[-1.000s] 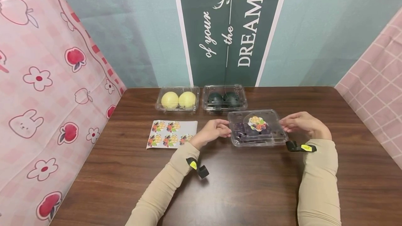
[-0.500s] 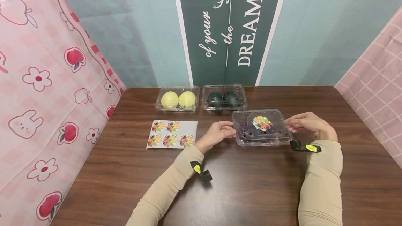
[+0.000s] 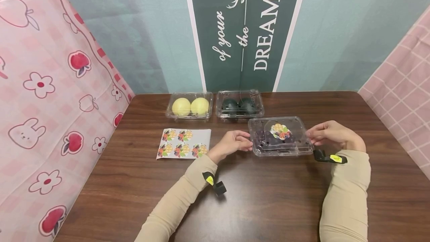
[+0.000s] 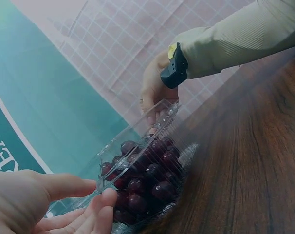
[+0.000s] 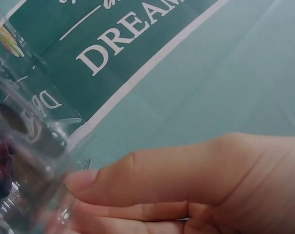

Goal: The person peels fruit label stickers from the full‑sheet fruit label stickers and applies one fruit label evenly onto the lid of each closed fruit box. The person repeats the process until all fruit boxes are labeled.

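A clear plastic clamshell box point(image 3: 292, 141) of round, dark red fruit point(image 4: 138, 185), much like grapes, is between my hands, with a fruit-print sticker point(image 3: 280, 132) on its lid. My left hand point(image 3: 231, 145) pinches its left end; in the left wrist view the thumb point(image 4: 72, 186) lies at the rim with curled fingers below. At the opposite end, my right hand point(image 3: 330, 134) grips the rim, thumb point(image 5: 123, 180) on top and fingers underneath. The box is close over the table, its lid shut.
Behind stand two more clear boxes: one with two yellow fruits point(image 3: 181, 106), one with two dark green fruits point(image 3: 248, 106). A white sticker sheet point(image 3: 205, 137) with several fruit stickers lies left of my left hand on the wooden table point(image 3: 262, 204). Curtains hang behind and at both sides.
Both hands and the clamshell box have shifted a little to the right over the first half second. Since then they have stayed nearly still.
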Tool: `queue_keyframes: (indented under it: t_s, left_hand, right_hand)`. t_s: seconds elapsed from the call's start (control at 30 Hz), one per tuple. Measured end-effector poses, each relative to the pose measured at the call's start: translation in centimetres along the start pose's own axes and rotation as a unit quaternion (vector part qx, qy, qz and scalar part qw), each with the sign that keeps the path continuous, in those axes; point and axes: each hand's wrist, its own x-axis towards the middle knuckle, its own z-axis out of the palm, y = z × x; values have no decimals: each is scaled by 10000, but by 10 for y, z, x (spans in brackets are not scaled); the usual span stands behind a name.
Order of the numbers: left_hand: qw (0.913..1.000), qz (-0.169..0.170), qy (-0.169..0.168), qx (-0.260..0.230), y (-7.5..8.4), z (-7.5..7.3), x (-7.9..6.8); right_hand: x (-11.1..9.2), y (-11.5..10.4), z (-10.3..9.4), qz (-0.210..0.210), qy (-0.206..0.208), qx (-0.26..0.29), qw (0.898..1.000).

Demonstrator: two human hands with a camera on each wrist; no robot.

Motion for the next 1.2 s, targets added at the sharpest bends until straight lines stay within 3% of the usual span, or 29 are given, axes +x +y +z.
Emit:
queue_keyframes:
  t_s: [0.37,0.63,1.2]
  left_hand:
    - [9997,-7,64,-233,-4,13,7]
    - [9998,28,92,-179,0,28,16]
    - [9993,0,257,-254,9,53,35]
  right_hand:
    - [-4,8,-4,-199,194,-204,9994]
    - [-12,15,-12,-129,408,123,9990]
    - [-19,23,-26,68,1095,-407,9931]
